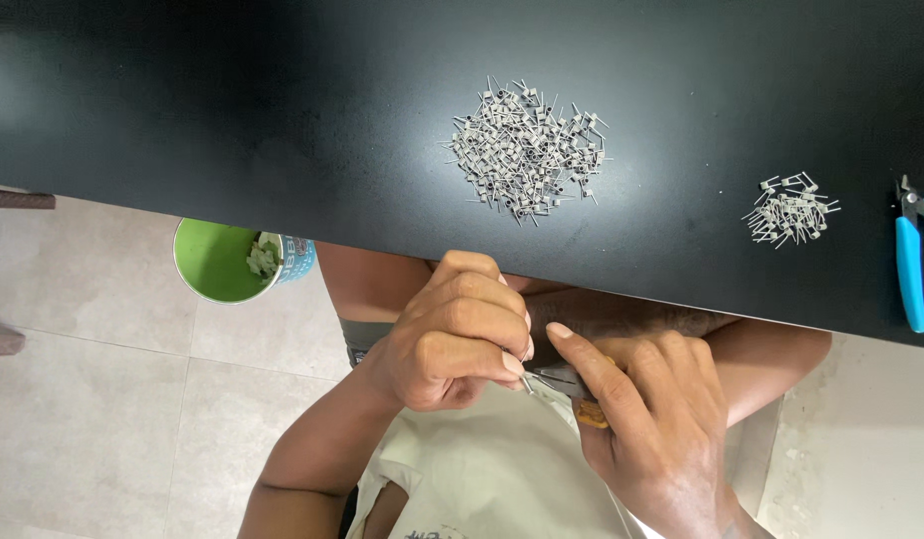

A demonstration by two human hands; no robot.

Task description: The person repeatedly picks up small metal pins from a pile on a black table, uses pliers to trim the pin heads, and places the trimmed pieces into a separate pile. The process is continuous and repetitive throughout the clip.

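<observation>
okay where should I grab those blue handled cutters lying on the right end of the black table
Probably by the long blue handle of the cutters, coming from above with fingers across its width. It lies flat, pointing toward the near table edge, with bare tabletop on both sides. The metal tip at the far end is small and pointed.

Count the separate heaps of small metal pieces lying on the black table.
2. The large heap lies near the middle of the black table. The small heap lies toward its right end, beside the blue-handled cutters. Nothing visibly hides another.
</observation>
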